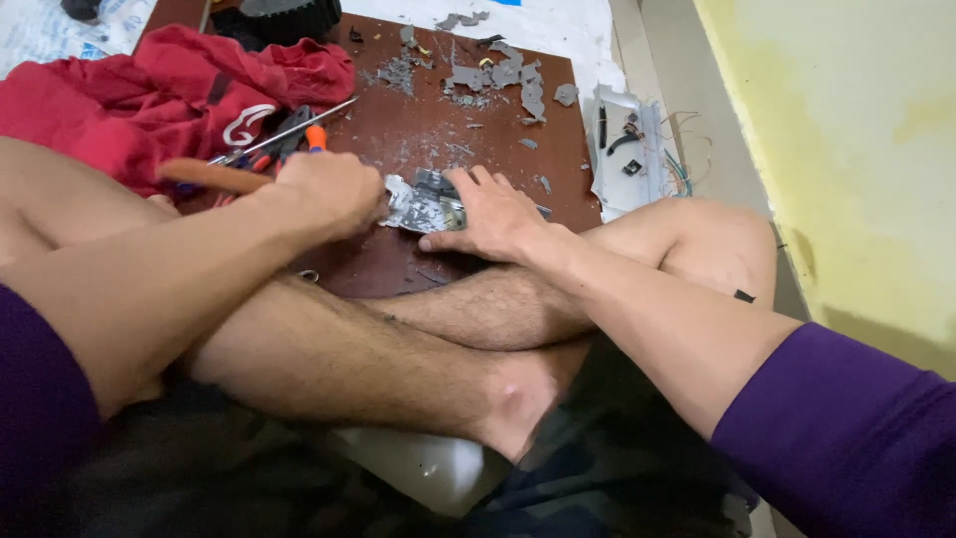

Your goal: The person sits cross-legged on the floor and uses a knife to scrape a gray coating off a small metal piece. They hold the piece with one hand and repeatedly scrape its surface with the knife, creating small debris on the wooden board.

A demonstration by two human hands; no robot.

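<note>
Seated cross-legged at dark brown wooden board. Left hand closed in fist around wooden-handled tool, handle sticking out toward left; working end hidden behind knuckles. Right hand spread flat, fingers open, pressing down on crumpled grey broken plastic piece at near edge of board, between both hands. Grey plastic fragments scattered across far side of board. Orange-handled pliers lying just behind left hand, touching red crumpled cloth (cloth covers board's left corner). Small white tray of electronic bits right of board.
</note>
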